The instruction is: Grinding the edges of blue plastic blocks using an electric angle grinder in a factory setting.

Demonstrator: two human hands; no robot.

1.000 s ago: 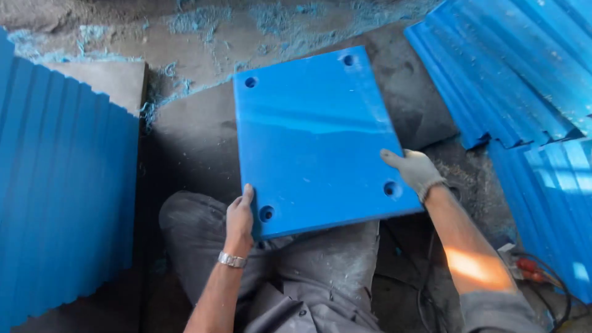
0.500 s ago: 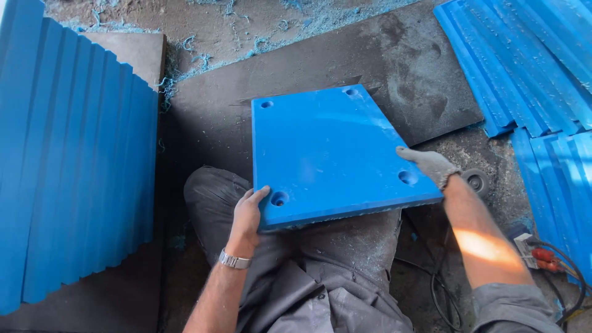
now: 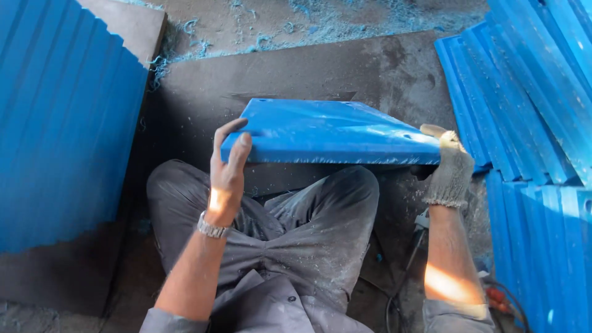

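A flat blue plastic plate [image 3: 333, 131] with small holes near its corners lies nearly level above my knees, its near edge facing me. My bare left hand [image 3: 227, 169], with a metal watch at the wrist, grips the plate's near left corner, fingers over the top. My right hand [image 3: 449, 168], in a grey knit glove, holds the near right corner. Under the plate is a dark grey mat [image 3: 296, 74] on the floor.
A stack of ridged blue panels [image 3: 58, 129] stands at my left. More blue strips and plates [image 3: 530, 98] are piled at the right. Blue shavings litter the concrete at the top. A cable and a red-tipped tool [image 3: 496, 296] lie by my right arm.
The plate has tipped from facing me to almost flat, so I now see it edge-on. Both hands stayed on its near corners and came lower and closer to me.
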